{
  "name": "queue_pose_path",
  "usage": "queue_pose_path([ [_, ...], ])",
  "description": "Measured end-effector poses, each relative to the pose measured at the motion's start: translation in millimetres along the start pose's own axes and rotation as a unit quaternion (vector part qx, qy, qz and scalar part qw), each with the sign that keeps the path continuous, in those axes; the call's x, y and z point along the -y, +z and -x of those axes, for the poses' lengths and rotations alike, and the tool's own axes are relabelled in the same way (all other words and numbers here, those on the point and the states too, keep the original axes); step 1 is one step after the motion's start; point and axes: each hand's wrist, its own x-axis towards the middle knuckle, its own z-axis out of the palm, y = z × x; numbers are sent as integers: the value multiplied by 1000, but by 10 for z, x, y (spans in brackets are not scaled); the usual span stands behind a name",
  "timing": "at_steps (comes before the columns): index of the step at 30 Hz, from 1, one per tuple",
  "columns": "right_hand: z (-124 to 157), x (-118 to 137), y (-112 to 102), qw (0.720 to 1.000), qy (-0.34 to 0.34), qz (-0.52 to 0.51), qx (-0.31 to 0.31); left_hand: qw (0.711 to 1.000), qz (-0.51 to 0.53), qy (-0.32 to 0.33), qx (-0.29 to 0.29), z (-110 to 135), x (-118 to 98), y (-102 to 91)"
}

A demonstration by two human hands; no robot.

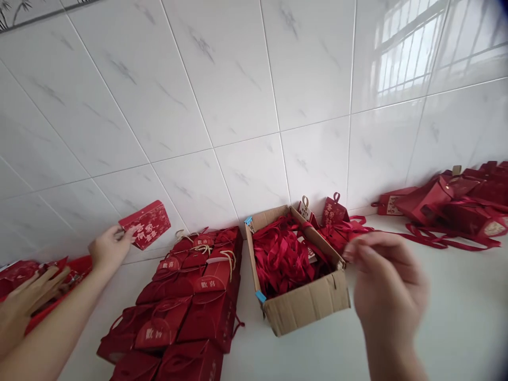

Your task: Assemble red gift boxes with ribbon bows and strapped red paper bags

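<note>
Across the whole top of the frame is a shiny white tile wall [246, 79] with gray marks. Below it is a pale table [293, 354]. From the middle down to the bottom edge, left of center, sits a big stack of red boxes [204, 317], packed side by side. Some have round flaps that say 歡喜 in pale letters. At the right edge is a messy heap of red boxes [448, 206] by the wall. Near the middle stands an open brown carton [307, 307], full of shiny red ribbons [278, 254].

At the lower right, the right hand [391, 301] is up close to the carton. Its fingers curl, with the thumb near the first finger. They are blurry, so I cannot tell if they pinch anything. At the left, the left hand [111, 246] pinches the lower left corner of a flat red piece [145, 225] between thumb and fingers. That piece is up in front of the wall, left of the stack. Its pale writing is too blurry to read. At the far left edge, another person's hand [26, 307] has its fingers stretched out over red things. Smallest are the bits of blue tape [260, 296] on the carton.
</note>
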Motion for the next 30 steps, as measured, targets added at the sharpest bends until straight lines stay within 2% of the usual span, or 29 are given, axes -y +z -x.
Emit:
queue_pose_path([
  [2,84,-67,77,995,-17,50,79,1000,27,-8,12,68,-182,-328],
  [4,134,-201,134,971,-64,175,153,998,66,5,3,324,-397,-664],
  [5,152,-282,148,940,-84,270,193,995,95,11,2,526,-505,-819],
  [6,171,-366,150,923,-82,311,210,991,129,17,6,771,-606,-955],
  [8,230,-519,108,894,-68,370,243,975,213,14,64,1356,-773,-1143],
  [10,318,-621,4,851,-47,436,289,946,284,-17,155,1993,-868,-1183],
  [11,366,-644,-64,827,-37,465,315,916,339,-46,211,2301,-886,-1148],
  [14,471,-602,-286,748,-25,519,413,836,451,-107,292,3072,-852,-889],
  [16,499,-506,-408,698,-27,535,476,785,510,-135,325,3416,-825,-680],
  [20,544,-292,-546,620,-34,559,549,699,589,-170,367,3768,-898,-415],
  [23,621,-191,-606,592,-22,573,567,649,625,-186,392,3856,-989,-367],
  [26,714,-133,-674,590,-8,571,571,612,643,-220,405,3835,-1018,-345],
  [30,810,-101,-753,613,-1,562,555,586,629,-259,441,3714,-970,-225],
])
